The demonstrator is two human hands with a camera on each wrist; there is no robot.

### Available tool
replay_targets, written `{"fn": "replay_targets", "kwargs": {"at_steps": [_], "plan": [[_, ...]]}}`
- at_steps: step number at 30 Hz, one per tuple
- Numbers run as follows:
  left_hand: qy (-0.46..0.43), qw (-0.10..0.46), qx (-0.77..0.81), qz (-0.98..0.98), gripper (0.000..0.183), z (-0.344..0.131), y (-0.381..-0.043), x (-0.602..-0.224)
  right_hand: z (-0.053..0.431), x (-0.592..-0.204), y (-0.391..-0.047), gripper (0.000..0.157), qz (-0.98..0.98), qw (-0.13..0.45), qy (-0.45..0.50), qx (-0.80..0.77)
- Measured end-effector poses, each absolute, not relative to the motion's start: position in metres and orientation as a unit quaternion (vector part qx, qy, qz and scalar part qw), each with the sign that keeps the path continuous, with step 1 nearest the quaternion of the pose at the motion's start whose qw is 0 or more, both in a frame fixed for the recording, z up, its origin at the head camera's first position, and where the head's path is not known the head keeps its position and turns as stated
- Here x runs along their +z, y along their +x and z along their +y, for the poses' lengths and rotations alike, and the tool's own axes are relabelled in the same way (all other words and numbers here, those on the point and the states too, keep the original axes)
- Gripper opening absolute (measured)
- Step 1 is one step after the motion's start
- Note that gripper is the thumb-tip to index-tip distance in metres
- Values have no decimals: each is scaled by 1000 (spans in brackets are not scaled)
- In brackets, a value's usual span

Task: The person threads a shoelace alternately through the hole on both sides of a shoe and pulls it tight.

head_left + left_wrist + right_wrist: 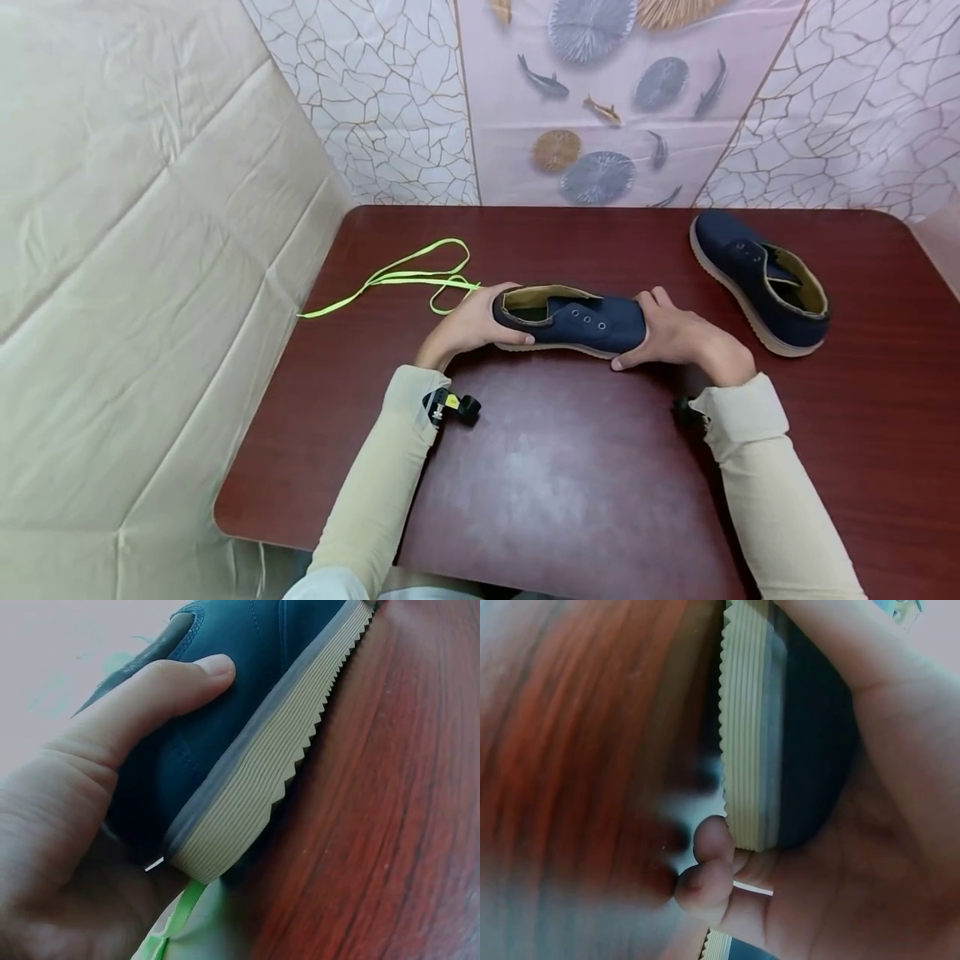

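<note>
With arms (371, 492) stretched forward, clasping shoe (558, 330) over bench (570, 475): heel (172, 799) in left hand (474, 321), toe (814, 750) in right hand (675, 335). Left of shoe, lace (412, 275); right of shoe, other shoe (750, 285); behind shoe, patterned wall (397, 108).

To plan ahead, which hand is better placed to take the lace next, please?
Likely the left hand: it grips the shoe's heel beside the lace; the right hand, gripping the toe, is farther.

Left forearm (378, 475) and right forearm (772, 483) reach forward, angling inward.
The left hand (472, 322) grips, left thumb (176, 690) extended along the near side; the right hand (675, 333) grips facing it, right thumb (636, 357) also on the near side.
</note>
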State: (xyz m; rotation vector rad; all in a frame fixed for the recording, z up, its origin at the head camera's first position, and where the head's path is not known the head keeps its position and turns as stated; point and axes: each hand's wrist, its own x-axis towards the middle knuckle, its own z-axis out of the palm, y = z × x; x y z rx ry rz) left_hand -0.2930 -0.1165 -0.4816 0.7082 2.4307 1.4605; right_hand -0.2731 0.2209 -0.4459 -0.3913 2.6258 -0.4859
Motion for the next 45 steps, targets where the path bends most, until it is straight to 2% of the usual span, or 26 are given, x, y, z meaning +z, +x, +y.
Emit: {"fn": "replay_targets", "kwargs": {"at_steps": [8,15,22,26,34,39,45], "plan": [[260,143,493,818,78,-114,-292,-475,228,-443,-273,114,950,221,-146,-168],[253,139,478,829,55,-124,-294,-463,223,-446,-276,116,951,214,-145,-170],[234,91,539,804,40,-132,-299,-447,228,-446,-275,119,953,214,-142,-162],[186,39,575,795,39,-146,-302,-439,227,-444,-276,118,955,204,-143,-163],[9,-34,581,813,45,-187,-300,-440,223,-446,-274,118,954,210,-145,-158],[-78,-68,485,868,46,-214,-301,-449,222,-445,-275,118,955,204,-149,-158],[-114,-72,371,919,38,-232,-296,-454,221,-448,-276,118,954,205,-146,-162]]}}
